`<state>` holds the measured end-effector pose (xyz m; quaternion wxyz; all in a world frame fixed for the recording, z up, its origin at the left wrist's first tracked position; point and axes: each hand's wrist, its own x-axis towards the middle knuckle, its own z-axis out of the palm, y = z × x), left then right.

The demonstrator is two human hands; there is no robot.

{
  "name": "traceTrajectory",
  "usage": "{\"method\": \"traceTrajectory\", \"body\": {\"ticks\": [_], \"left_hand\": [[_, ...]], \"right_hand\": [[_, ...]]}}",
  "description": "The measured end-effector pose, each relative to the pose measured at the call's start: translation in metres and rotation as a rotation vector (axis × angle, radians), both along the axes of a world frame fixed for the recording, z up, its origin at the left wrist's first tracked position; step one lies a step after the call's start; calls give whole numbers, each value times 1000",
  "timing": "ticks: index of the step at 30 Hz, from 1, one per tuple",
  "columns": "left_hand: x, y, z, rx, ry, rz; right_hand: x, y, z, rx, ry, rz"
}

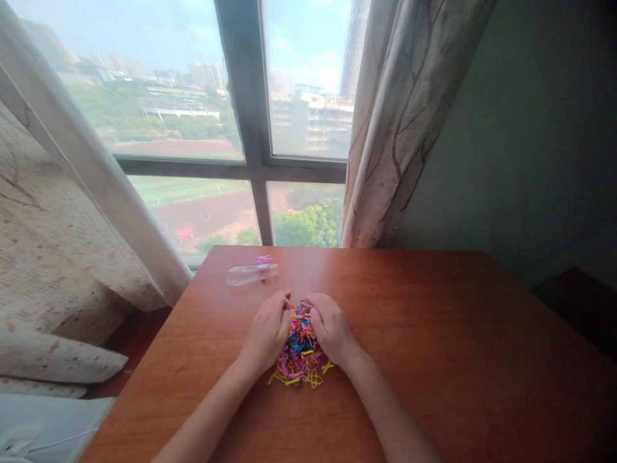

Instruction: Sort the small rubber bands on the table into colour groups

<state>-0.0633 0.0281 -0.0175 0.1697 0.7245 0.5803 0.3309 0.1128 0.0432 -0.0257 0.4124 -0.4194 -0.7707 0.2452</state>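
Note:
A loose heap of small colourful rubber bands point(301, 347) lies on the brown wooden table point(434, 360), in pink, yellow, blue, red and black. My left hand point(268, 326) curves along the heap's left side, palm inward, its fingers stretched forward and not closed on anything. On the opposite side my right hand point(332, 326) is cupped in the same way, with its thumb against the bands. Both hands rest low, close to the tabletop, and partly hide the edges of the heap. A few yellow bands spill toward me at the near side.
Beyond my hands a clear plastic bottle point(248, 275) lies on its side, with a small purple-pink object point(263, 260) by its neck. A window point(255, 170) stands behind the table, between a left curtain point(62, 212) and a right curtain point(400, 122). A white surface point(48, 421) sits at lower left.

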Motion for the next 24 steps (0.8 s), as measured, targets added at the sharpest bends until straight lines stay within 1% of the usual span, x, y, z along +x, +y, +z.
{"method": "traceTrajectory", "body": {"ticks": [3, 7, 11, 14, 16, 21, 24], "left_hand": [[11, -4, 4, -21, -56, -18], [25, -5, 7, -60, -134, -15], [31, -8, 9, -77, -212, -49], [24, -11, 12, -78, -267, -99], [13, -12, 13, -68, -294, -103], [-14, -11, 9, -23, -287, -11], [-21, -11, 4, -17, -228, 40]], "right_hand": [[-2, -1, 5, -4, -9, 49], [4, -1, 8, -58, 55, 70], [11, -1, 2, -99, 106, -13], [12, -1, -2, -117, 115, -75], [12, 0, -3, -116, 105, -83], [8, 2, -5, -68, 39, -64], [4, 4, -6, -24, -56, -38]]}}
